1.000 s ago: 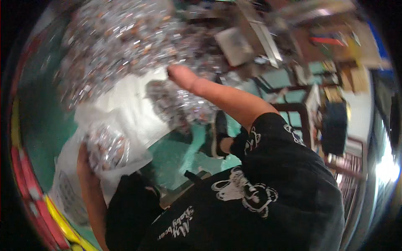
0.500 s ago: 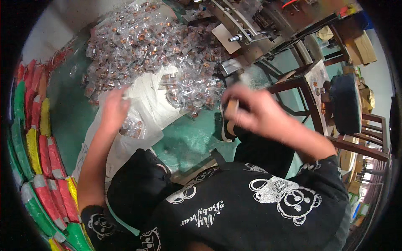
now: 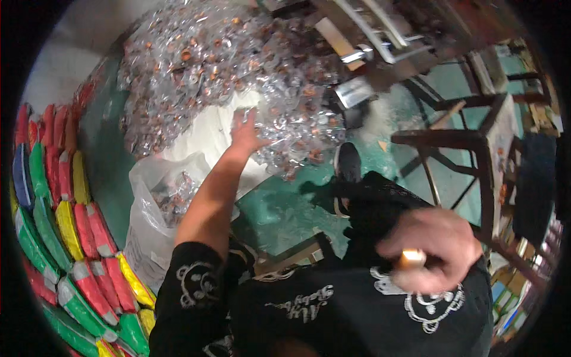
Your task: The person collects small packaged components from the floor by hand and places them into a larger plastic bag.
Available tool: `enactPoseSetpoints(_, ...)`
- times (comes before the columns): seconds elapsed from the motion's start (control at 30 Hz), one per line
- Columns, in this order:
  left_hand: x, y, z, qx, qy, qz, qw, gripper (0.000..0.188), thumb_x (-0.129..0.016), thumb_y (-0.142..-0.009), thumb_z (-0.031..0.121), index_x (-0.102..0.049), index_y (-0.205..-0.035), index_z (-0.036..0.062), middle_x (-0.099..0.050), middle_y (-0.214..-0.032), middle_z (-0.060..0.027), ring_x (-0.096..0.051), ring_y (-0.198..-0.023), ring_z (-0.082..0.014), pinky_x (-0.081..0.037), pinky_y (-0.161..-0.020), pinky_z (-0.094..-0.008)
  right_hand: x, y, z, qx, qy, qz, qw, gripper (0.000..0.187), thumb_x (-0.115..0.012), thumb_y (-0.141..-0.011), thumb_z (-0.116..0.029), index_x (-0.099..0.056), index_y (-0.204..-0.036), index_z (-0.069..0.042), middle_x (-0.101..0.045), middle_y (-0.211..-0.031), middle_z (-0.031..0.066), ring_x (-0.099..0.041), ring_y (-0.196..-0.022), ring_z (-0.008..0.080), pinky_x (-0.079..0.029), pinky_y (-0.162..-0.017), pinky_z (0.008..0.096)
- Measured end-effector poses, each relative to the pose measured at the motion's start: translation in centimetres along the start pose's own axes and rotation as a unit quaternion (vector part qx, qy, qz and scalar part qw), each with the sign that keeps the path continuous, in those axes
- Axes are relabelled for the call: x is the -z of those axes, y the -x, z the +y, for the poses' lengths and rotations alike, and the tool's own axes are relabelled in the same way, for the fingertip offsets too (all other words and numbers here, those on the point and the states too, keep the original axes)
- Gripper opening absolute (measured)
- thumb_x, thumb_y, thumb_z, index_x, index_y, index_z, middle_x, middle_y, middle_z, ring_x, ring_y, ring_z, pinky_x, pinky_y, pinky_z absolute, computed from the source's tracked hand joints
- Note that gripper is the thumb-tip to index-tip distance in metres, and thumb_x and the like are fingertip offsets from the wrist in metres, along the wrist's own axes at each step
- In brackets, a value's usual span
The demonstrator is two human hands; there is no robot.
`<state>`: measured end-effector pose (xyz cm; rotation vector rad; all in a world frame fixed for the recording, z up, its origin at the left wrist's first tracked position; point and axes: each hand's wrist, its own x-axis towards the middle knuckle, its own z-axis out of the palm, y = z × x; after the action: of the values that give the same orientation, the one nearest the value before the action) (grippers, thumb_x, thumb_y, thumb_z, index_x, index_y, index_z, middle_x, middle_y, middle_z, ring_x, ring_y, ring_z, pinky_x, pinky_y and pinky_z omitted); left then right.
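Observation:
My left hand reaches forward with fingers spread and rests on the near edge of a big heap of small clear packets with brownish contents. It grips nothing that I can see. My right hand is close to the camera at lower right, curled around a small pale, orange-tipped object whose kind I cannot make out. An open white plastic bag with some packets inside sits to the left of my left forearm.
Rows of red, green and yellow filled sacks line the left side. A dark wooden chair frame stands at right on the green floor. My dark shoe is near the heap. A metal machine frame stands behind.
My left hand went from the bag's mouth up to the heap of packets. My right hand pulled back from the heap toward my body, at lower right.

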<state>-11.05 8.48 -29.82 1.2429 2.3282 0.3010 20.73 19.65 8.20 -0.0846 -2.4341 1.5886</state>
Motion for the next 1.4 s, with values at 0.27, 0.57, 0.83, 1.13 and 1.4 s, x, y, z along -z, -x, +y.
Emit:
enactPoseSetpoints(0.27, -4.2, -2.0, 4.5, 0.072, 0.007, 0.088, 0.994, 0.093, -0.080, -0.058, 0.024, -0.035, -0.139, 0.0144, -0.032, -0.134, -0.0338, -0.040, -0.120, -0.0491, -0.040, -0.098, -0.0498, 0.5, 4.8, 0.6, -0.177, 0.018, 0.284, 0.942, 0.026, -0.070, -0.075, -0.026, -0.054, -0.080, -0.007, -0.053, -0.065, 0.0042, -0.054, -0.062, 0.0165, -0.037, -0.053, 0.0289)
enactPoseSetpoints(0.57, -2.9, -1.8, 0.8, 0.035, 0.159, 0.192, 0.968, 0.032, -0.068, -0.066, 0.008, -0.068, -0.098, 0.0048, -0.064, -0.090, -0.0186, -0.061, -0.087, -0.0348, -0.049, -0.081, -0.0396, 8.3, 15.9, 5.2, -0.196, -0.266, -0.042, 0.943, 0.020, -0.074, -0.061, -0.016, -0.055, -0.061, -0.011, -0.053, -0.055, 0.0022, -0.056, -0.049, 0.0172, -0.043, -0.044, 0.0299)
enactPoseSetpoints(0.83, 10.5, 3.5, -1.6, 0.034, 0.125, -0.020, 0.991, 0.026, -0.067, -0.069, 0.022, -0.071, -0.091, 0.0085, -0.068, -0.088, -0.0149, -0.066, -0.084, -0.0273, -0.051, -0.078, -0.0360, 5.6, 10.1, 3.8, -0.028, -0.276, -0.064, 0.958, 0.023, -0.079, -0.066, -0.022, -0.061, -0.068, -0.007, -0.059, -0.059, 0.0050, -0.063, -0.053, 0.0186, -0.047, -0.044, 0.0247)
enactPoseSetpoints(1.13, 17.1, 17.0, -15.8, 0.042, -0.181, -0.357, 0.915, 0.045, -0.066, -0.071, 0.020, -0.063, -0.115, 0.0091, -0.066, -0.101, -0.0139, -0.063, -0.089, -0.0255, -0.051, -0.079, -0.0321, 5.2, 8.8, 3.6, -0.061, -0.193, -0.040, 0.978, 0.023, -0.074, -0.067, -0.017, -0.063, -0.083, -0.006, -0.060, -0.061, 0.0048, -0.061, -0.052, 0.0177, -0.048, -0.047, 0.0269)
enactPoseSetpoints(1.4, 17.9, 23.7, -14.8, 0.145, -0.200, -0.637, 0.731, 0.063, -0.064, -0.075, 0.024, -0.046, -0.134, 0.0116, -0.058, -0.124, -0.0152, -0.055, -0.114, -0.0322, -0.043, -0.095, -0.0403, 8.2, 12.0, 6.1, -0.136, -0.250, -0.271, 0.920, 0.021, -0.076, -0.068, -0.022, -0.064, -0.077, -0.007, -0.062, -0.069, 0.0082, -0.062, -0.059, 0.0255, -0.052, -0.057, 0.0330)
